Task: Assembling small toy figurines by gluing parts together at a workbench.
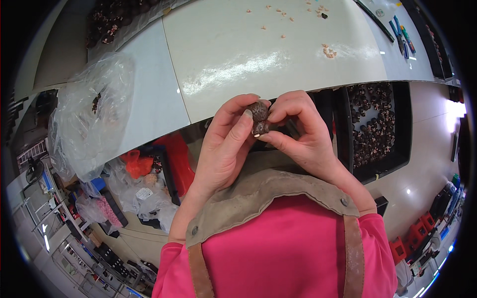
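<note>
- Dark brown figure [259,119], small, with a rounded upper part over a narrower lower part, is held up between both hands, just off the near edge of the table [223,39] and close in front of the apron [278,185]
- Left hand [222,136] grasps the rounded part, thumb laid against its left side and the other fingers curled behind; how hard they press, I cannot tell
- Right hand [304,124] pinches the lower part, thumb at its foot and bent forefinger by its right side, the remaining fingers folded in
- Likely light, since fingertips alone carry it, and probably stiff; the glossy surface could be slick under a dry thumb
- Narrowing between the two parts looks like the weak place, so twisting there may crack it
- Safest hold would be around the rounded part, with the foot only lightly steadied
- Black tray [404,130] beside the right forearm holds many dark pieces [375,124]; pale flakes [328,51] lie scattered on the table, a clear bag [94,116] droops over its left side, and a blue-handled tool [399,37] lies at far right
</note>
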The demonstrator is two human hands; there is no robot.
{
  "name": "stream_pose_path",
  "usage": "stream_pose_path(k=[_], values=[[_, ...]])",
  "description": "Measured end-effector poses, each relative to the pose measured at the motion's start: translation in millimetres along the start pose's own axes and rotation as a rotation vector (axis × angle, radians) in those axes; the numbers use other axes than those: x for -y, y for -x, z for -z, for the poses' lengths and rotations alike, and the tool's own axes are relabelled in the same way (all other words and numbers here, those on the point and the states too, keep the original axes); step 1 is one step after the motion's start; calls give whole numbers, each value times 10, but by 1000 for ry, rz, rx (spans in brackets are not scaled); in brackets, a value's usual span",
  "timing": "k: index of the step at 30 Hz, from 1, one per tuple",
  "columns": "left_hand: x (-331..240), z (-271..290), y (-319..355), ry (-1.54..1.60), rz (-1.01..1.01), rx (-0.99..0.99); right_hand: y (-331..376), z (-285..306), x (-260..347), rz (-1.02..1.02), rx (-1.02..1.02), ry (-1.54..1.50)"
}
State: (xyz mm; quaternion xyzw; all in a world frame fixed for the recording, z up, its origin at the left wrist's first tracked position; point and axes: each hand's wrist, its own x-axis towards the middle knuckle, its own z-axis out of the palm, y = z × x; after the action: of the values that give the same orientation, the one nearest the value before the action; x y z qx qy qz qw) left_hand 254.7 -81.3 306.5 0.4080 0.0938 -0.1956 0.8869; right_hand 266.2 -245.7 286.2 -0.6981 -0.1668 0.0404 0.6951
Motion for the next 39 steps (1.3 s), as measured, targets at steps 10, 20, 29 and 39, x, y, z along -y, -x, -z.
stream_pose_path(k=[10,20,29,39], values=[[9,22,2,68,39,-6,-24,-1,4,40,-8,3],[-9,-18,-15,60,62,-22,-20,6,-16,36,-28,-15],[-55,-98,12,-50,76,-72,-88,34,51,3,64,132],[-79,-106,18,-113,98,-59,-94,22,17,-45,156,-32]])
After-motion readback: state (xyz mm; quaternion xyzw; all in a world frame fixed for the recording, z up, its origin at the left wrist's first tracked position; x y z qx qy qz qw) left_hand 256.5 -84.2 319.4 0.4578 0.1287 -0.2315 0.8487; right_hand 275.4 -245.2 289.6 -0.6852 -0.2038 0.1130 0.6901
